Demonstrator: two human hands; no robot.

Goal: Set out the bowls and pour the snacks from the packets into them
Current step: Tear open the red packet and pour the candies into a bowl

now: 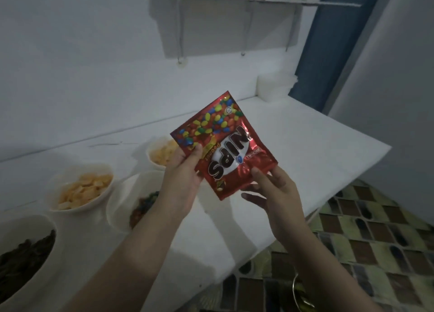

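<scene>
Head view shows a red foil packet (pixel 224 145) held up over the white tabletop (pixel 293 152), its print upside down to the camera: white "Nips" lettering on a dark oval, with many coloured sweets pictured across the far half. It looks flat and crinkled; whether it is opened cannot be told. The left hand (pixel 185 177) grips its edge at 9 o'clock, thumb on the front and fingers (pixel 199 150) curled behind. The right hand (pixel 274 192) pinches the near corner at 4 o'clock, its other fingers spread loosely beneath.

Behind the tabletop stands a white wall, with a wire shelf (pixel 258 1) mounted at 12 o'clock and a blue strip at 1 o'clock. Patterned floor tiles (pixel 375 229) show at 4 o'clock.

Four white bowls sit at 8 to 10 o'clock of the packet. Two hold pale yellow pieces, one far (pixel 162 154) and one nearer the left (pixel 79 189). A third bowl (pixel 124 203), partly hidden by the left forearm, holds dark, mixed-colour sweets. The fourth (pixel 25 253), at the frame's lower left edge, holds something dark, perhaps brown crisps.
</scene>
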